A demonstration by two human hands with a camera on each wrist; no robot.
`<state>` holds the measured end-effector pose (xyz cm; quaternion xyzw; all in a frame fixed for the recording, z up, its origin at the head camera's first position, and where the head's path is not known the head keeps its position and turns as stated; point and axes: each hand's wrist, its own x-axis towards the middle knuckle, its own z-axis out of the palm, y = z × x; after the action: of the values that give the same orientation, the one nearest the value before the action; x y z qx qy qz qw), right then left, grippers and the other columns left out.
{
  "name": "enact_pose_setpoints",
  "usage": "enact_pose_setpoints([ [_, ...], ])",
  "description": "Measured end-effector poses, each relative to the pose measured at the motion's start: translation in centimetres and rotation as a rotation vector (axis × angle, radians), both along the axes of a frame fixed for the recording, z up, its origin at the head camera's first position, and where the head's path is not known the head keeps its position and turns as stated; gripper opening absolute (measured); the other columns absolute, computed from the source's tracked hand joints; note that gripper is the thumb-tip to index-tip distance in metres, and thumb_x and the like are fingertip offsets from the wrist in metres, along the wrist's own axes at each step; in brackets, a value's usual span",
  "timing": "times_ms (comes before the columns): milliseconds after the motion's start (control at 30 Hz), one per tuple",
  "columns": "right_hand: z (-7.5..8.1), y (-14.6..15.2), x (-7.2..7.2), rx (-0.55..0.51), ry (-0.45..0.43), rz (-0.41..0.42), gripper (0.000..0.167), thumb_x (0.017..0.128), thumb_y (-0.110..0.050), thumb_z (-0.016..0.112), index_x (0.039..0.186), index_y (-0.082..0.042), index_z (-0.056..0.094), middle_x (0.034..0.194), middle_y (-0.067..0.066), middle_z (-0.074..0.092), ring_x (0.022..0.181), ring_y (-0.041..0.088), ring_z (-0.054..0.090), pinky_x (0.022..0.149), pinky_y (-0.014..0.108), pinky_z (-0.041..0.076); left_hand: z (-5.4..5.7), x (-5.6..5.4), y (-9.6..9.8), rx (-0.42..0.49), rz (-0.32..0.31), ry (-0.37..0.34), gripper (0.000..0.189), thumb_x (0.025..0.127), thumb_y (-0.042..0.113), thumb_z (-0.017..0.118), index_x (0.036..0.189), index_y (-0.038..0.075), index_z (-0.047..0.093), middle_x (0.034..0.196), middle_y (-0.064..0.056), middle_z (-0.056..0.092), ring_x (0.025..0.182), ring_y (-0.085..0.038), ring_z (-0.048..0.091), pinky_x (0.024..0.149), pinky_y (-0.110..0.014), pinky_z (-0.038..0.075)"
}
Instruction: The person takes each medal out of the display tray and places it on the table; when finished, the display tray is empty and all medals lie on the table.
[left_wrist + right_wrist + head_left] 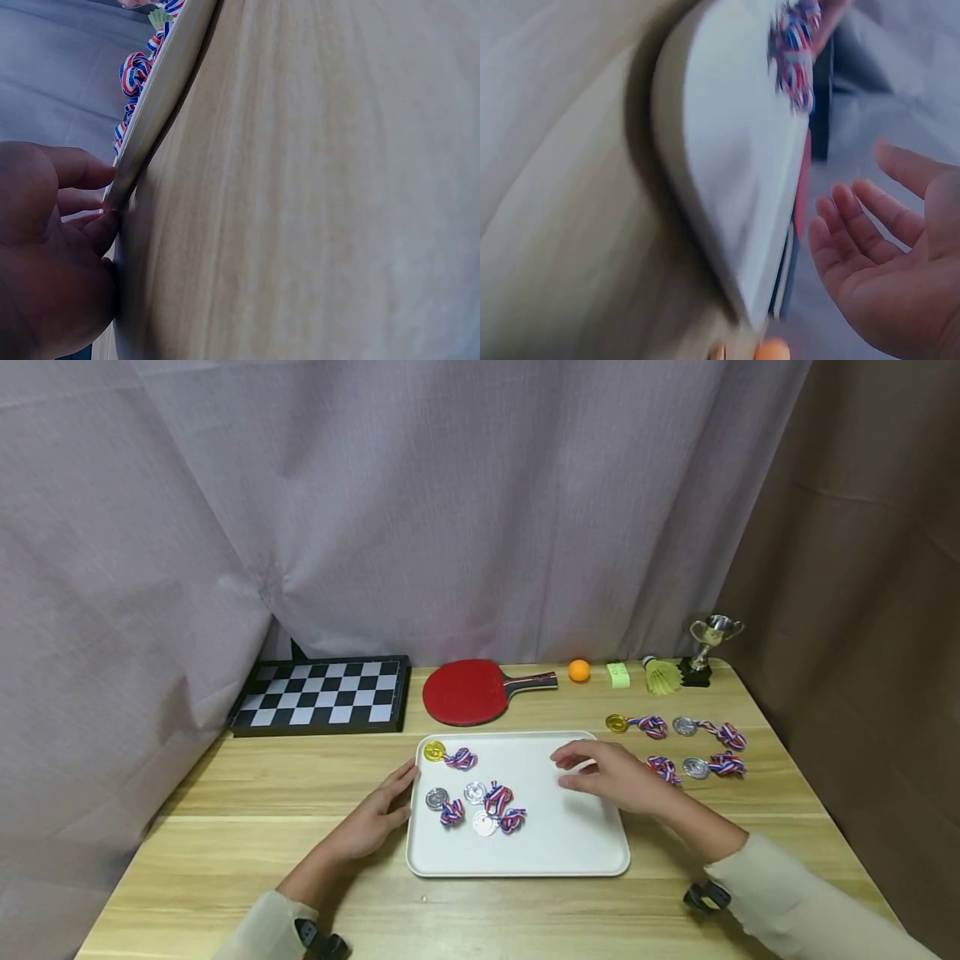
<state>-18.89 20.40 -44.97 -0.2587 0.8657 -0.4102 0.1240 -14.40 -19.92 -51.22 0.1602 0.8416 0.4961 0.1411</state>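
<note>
A white tray (555, 860) lies on the table, with one gold medal (434, 752) at its back left. Several silver medals (437, 798) with red, white and blue ribbons lie grouped in its left half. My left hand (375, 820) rests against the tray's left edge; in the left wrist view its fingertips touch the rim (159, 105). Over the tray's right side hovers my right hand (611, 772), fingers loosely bent and apart, holding nothing. More medals lie right of the tray, among them a gold one (617, 723) and a silver one (696, 767); my right hand partly covers another medal's ribbon (663, 769).
Along the back stand or lie a checkered board (322, 693), a red table tennis paddle (465, 692), an orange ball (579, 671), a yellow-green paper pad (618, 675), a shuttlecock (662, 677) and a small trophy cup (705, 647). Grey curtain (450, 510) hangs behind the table.
</note>
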Motion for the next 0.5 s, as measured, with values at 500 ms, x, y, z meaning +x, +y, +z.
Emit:
enact_pose_setpoints([
  [500, -2.7, -9.9, -2.1, 0.069, -0.086, 0.138, 0.034, 0.094, -0.021, 0.076, 0.125, -0.006, 0.070, 0.112, 0.001, 0.070, 0.105, 0.015, 0.062, 0.096, 0.035, 0.055, 0.0, -0.1, -0.2, -0.016, -0.006, -0.003, 0.064, 0.103, -0.003, 0.050, 0.162, 0.000, 0.024, 0.174, -0.007, 0.012, 0.159, -0.026, 0.007, 0.128, -0.044, 0.008],
])
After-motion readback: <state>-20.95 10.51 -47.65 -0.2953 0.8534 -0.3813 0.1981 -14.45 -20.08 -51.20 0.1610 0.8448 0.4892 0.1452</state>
